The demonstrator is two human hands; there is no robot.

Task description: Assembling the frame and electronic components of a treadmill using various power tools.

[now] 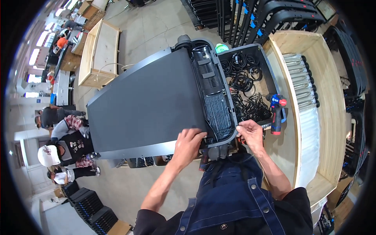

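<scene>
A treadmill deck lies in front of me, with a wide black running belt (145,98) and grey side rails (137,150). At its right end the motor compartment (219,113) is uncovered, showing a motor and a ribbed black plate. My left hand (187,147) rests at the belt's near right corner, fingers curled and closed; what the fingertips pinch is hidden. At the compartment's near right corner, my right hand (250,135) pinches thumb and forefinger together over the frame edge. Whatever is between them is too small to make out.
Beyond the compartment, a grey bin (268,64) holds coiled black cables and many small black parts. A cordless screwdriver (276,113) lies on its right edge. A wooden crate (329,98) with wrapped metal rollers stands at right. Another person (70,137) is at the deck's left end.
</scene>
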